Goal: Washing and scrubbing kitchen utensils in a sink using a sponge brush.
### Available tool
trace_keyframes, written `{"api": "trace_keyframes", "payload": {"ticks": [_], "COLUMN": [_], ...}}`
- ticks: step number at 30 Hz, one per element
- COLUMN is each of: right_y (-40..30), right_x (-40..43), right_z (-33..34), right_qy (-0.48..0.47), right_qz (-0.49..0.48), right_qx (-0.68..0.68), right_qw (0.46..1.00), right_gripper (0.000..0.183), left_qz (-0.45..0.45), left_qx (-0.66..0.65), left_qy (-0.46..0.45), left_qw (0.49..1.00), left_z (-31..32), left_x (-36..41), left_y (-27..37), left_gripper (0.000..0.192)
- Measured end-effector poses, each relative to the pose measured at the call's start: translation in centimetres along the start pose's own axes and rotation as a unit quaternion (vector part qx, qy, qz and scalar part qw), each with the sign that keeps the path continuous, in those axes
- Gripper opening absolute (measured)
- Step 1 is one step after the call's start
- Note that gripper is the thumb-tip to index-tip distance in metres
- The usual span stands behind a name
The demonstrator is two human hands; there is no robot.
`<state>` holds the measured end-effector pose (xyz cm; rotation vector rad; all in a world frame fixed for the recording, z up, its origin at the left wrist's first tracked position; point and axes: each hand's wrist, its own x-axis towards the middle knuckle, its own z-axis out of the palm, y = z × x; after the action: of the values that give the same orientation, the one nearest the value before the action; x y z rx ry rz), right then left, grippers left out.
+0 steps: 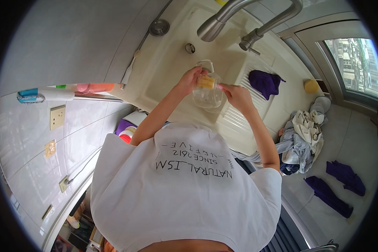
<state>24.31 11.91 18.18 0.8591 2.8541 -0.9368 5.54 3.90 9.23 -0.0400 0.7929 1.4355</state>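
A clear container with a handle, jug-like, hangs over the sink basin between my two hands. My left hand grips it at its upper left, close to the handle. At its right side is my right hand, fingers pinched together at the wall or rim; whether they hold something small I cannot tell. A yellow piece, perhaps a sponge, shows in or behind the clear wall. Right of my right hand, a crumpled purple cloth lies on the ribbed washboard part of the sink.
A metal faucet reaches over the basin from above. A round metal drain fitting sits in the basin. At the right are a yellow round object and piled clothes. Two purple cloths lie on tiles at the lower right.
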Motion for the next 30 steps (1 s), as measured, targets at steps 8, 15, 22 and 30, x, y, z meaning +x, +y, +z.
{"api": "trace_keyframes", "payload": {"ticks": [8,15,22,30], "right_y": [-1.0,-0.8,-2.3,-1.3], "right_x": [1.0,-1.4,0.3,2.4], "right_z": [-2.1,-1.6,-4.1,-5.7], "right_qy": [-0.037,-0.03,0.012,-0.125], "right_qz": [0.023,-0.059,-0.241,-0.281], "right_qx": [0.142,-0.121,-0.286,-0.172], "right_qw": [0.989,0.99,0.927,0.936], "right_gripper": [0.017,0.021,0.026,0.034], "left_qz": [0.059,0.215,0.081,-0.133], "left_qx": [0.158,0.269,0.419,0.187], "left_qy": [-0.051,-0.029,-0.124,-0.025], "left_qw": [0.984,0.938,0.896,0.973], "left_z": [0.8,1.6,3.9,3.6], "left_x": [-1.2,-1.8,-0.5,3.3], "left_y": [1.3,3.2,4.3,5.8], "left_gripper": [0.021,0.026,0.025,0.023]}}
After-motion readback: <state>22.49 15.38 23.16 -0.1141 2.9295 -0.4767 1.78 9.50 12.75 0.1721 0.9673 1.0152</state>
